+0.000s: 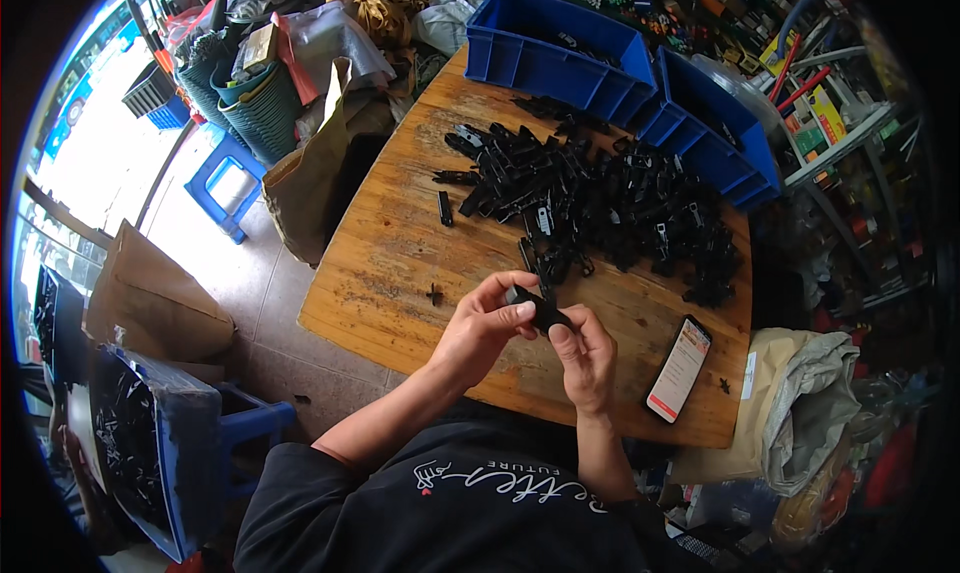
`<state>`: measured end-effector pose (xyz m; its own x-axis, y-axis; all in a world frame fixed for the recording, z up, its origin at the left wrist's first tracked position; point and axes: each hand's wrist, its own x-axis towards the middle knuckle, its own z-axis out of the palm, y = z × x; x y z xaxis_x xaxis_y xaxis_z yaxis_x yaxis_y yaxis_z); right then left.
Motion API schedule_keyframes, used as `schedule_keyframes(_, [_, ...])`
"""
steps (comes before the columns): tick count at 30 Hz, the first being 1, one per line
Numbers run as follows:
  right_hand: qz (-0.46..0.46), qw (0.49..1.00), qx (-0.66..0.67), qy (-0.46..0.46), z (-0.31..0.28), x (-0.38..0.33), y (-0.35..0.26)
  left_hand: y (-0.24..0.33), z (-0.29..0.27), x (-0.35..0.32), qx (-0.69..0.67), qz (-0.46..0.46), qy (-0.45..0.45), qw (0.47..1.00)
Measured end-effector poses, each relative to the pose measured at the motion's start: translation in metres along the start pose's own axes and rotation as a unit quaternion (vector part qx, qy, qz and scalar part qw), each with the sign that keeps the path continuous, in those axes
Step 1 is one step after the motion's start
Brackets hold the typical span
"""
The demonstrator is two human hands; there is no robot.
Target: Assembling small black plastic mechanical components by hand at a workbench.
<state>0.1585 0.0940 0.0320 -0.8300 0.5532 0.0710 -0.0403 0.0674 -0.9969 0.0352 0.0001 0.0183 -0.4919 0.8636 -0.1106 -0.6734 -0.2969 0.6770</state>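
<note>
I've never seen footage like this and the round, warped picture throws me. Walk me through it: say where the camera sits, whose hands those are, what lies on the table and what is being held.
There is no machine here. The single picture comes from a wide fisheye camera worn on a person's head, looking down, so straight edges bend near the rim. The forearms rising from the bottom edge are that person's own.

The left hand and the right hand meet over the round wooden table, and both grip one small black plastic part.

Beyond them lies a big heap of similar black plastic clips, some with metal bits. A smartphone with a lit screen lies to the right, near the table's edge. Two blue plastic bins stand at the far side. A brown paper bag sits on the floor to the left.
</note>
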Motion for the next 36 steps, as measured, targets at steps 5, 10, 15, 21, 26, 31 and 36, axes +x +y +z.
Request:
schedule_keyframes(5, [-0.161,0.962,-0.222,0.005,0.000,0.011,0.005,0.015,-0.013,0.031,-0.028,0.054,0.057,0.997])
schedule_keyframes(10, [-0.186,0.889,-0.408,0.089,-0.030,0.026,0.015,0.065,-0.059,0.091,0.611,0.233,0.162,0.739])
schedule_keyframes(15, [-0.179,0.852,-0.474,0.137,-0.060,0.067,0.032,0.047,-0.073,0.104,0.849,0.247,0.138,0.447])
schedule_keyframes(21, [-0.121,0.890,-0.422,0.126,-0.065,0.060,0.045,0.058,-0.068,0.074,0.809,0.253,0.138,0.513])
schedule_keyframes(26, [-0.114,0.937,-0.298,0.146,-0.060,0.033,0.017,0.050,-0.052,0.045,0.591,0.232,0.119,0.763])
schedule_keyframes(31, [-0.158,0.956,-0.199,0.144,-0.032,0.021,-0.019,0.023,-0.032,0.026,0.222,0.093,0.065,0.968])
schedule_keyframes(36, [-0.126,0.954,-0.208,0.174,-0.020,0.023,-0.027,0.006,-0.010,0.016,0.235,0.066,0.030,0.969])
